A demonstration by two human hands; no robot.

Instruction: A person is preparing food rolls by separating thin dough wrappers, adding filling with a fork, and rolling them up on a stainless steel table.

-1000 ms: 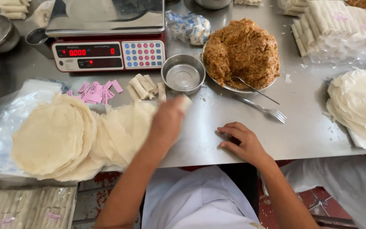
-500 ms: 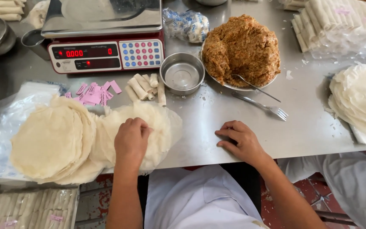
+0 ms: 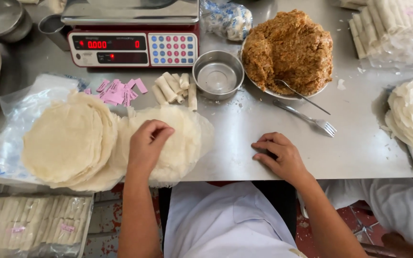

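Pinched fingertips of the left hand (image 3: 147,142) press down on the thin, round, pale spring-roll wrapper (image 3: 178,138) spread at the steel table's (image 3: 244,143) near edge, wrist bent and forearm reaching straight up from below. Just left lies a floppy stack of wrappers (image 3: 68,141) on crinkled clear plastic, while the right hand (image 3: 279,155) rests empty on bare metal, fingers loosely curled, palm down. Behind it sit a fork (image 3: 307,117), a small round steel bowl (image 3: 218,75) and a mound of coarse brown filling (image 3: 288,50).
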